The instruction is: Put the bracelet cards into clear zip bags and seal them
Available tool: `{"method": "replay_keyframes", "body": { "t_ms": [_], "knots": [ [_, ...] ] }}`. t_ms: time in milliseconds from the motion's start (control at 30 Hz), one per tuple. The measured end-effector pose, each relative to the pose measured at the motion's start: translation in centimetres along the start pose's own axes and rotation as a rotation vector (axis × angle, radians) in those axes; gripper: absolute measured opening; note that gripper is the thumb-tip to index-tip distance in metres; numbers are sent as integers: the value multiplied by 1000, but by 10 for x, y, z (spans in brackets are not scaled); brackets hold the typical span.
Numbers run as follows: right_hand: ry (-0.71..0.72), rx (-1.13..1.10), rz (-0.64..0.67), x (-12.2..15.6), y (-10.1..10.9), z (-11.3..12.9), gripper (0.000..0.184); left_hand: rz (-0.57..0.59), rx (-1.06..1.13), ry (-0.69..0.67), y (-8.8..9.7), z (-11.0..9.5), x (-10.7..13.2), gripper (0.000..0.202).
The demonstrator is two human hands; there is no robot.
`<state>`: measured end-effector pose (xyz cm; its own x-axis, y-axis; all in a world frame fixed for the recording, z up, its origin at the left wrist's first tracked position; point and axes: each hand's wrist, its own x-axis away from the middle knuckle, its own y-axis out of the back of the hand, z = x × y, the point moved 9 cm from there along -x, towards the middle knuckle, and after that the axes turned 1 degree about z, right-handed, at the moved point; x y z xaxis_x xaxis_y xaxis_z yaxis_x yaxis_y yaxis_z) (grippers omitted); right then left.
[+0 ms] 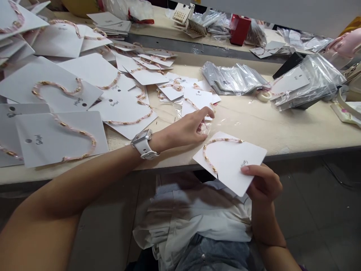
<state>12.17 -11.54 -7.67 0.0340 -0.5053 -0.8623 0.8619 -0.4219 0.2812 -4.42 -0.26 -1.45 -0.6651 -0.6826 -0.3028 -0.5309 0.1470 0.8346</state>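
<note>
Card: a white backing card (229, 163) sits in the air just past the bench edge, its long axis slanting down to the right, its upper left corner near the bench and its lower corner tipped toward the person.
Necklace: a pink and gold beaded necklace (210, 152) is fixed to the card, curving along the top edge and down the left side, with its ends near the left edge.
Right hand: the right hand (264, 184) is half closed and has hold of the card's lower right edge, thumb on the front face, fingers curled behind it.
Right forearm: the right forearm (266, 229) rises from the lower right, nearly upright.
Left hand: the left hand (187, 128) reaches out flat across the bench (254, 126), palm down, fingers loosely bent. Its fingertips (210, 113) are over a clear plastic sleeve (194, 113); whether they grip it, I cannot tell.
Left forearm: the left forearm (98, 180) lies across the bench edge from the lower left, wearing a white watch (143, 145).
Around: carded necklaces (56, 90) overlap on the left; silver-grey bags (234, 79) lie ahead; folded white cloth (191, 214) sits below.
</note>
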Motion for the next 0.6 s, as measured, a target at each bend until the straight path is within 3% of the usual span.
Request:
{"method": "replay_keyframes", "body": {
  "t_ms": [133,433,600],
  "knots": [
    [183,-142,29,-19,-9,20,26,-15,54,-34,1,-2,0,42],
    [-54,-113,-187,-30,2,-20,18,-14,85,-50,0,-2,0,45],
    [-32,89,-196,-43,9,-18,17,-17,102,-99,1,-6,0,49]
  ]
}}
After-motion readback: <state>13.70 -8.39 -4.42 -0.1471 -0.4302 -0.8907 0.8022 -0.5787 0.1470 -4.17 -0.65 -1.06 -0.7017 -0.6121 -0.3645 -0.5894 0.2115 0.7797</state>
